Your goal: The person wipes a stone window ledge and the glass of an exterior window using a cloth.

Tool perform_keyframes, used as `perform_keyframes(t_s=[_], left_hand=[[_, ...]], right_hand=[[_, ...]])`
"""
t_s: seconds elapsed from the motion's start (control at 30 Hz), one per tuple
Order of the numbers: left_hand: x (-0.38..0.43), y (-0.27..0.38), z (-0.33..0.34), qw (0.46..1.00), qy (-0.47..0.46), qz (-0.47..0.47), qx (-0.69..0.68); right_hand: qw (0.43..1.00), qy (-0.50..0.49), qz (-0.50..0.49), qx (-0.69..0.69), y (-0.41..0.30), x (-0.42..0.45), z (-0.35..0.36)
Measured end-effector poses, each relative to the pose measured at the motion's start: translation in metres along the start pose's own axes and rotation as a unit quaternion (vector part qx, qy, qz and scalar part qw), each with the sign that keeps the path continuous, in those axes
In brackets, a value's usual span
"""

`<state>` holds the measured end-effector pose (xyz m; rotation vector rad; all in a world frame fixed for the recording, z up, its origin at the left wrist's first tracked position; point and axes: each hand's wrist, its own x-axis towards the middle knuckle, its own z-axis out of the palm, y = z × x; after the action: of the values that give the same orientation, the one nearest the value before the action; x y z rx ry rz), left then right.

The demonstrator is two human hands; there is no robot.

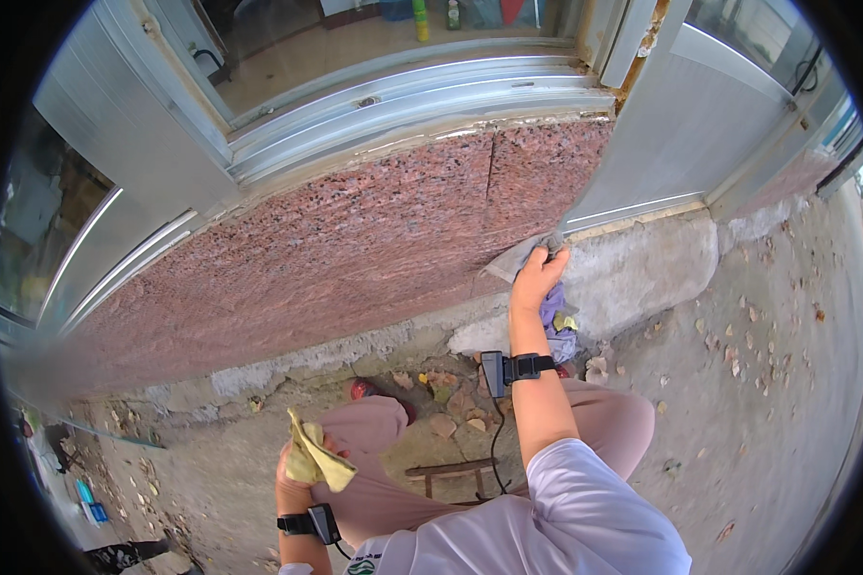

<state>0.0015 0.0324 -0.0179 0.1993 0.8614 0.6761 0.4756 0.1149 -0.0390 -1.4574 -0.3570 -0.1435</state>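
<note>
Low at the left, my left hand [286, 480] grips a folded yellow cloth [323, 463] above my thigh. My right hand [536, 284] reaches forward and pinches a grey cloth [514, 262]. That cloth is by the bottom corner of a metal door panel [654, 136], where the speckled pink stone wall [331, 251] meets a concrete step [640, 266]. Partly behind my right forearm lies a crumpled purple cloth [552, 309], with a small yellow piece [564, 321] against it.
Above the stone wall runs an aluminium window frame [417, 97]; bottles [421, 20] show behind its glass. A low wooden stool [449, 471] is between my legs. Dry leaves [460, 402] litter the concrete ground [748, 402]. Cables hang from both wrist devices [495, 374].
</note>
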Motion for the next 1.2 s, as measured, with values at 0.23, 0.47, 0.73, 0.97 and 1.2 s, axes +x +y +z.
perform_keyframes(t_s=[0.23, 0.47, 0.73, 0.97, 1.2], left_hand=[[0.005, 0.001, 0.011, 0.998, 0.057, 0.004, -0.011], [-0.003, -0.004, 0.002, 0.999, 0.036, 0.016, -0.021], [0.006, -0.002, 0.004, 1.000, 0.006, 0.023, -0.003], [0.003, -0.002, -0.013, 0.997, -0.052, 0.019, -0.059], [0.002, -0.006, -0.011, 0.998, -0.027, 0.029, -0.039]], right_hand=[[0.961, -0.146, 0.140, -0.190, 0.116, -0.033, -0.015], [0.991, -0.066, 0.112, 0.030, -0.013, -0.020, -0.008], [0.992, 0.014, 0.122, -0.019, 0.075, -0.007, -0.006], [0.924, -0.049, 0.364, 0.109, 0.045, -0.021, -0.008], [0.976, -0.088, 0.075, 0.186, -0.039, 0.007, -0.006]])
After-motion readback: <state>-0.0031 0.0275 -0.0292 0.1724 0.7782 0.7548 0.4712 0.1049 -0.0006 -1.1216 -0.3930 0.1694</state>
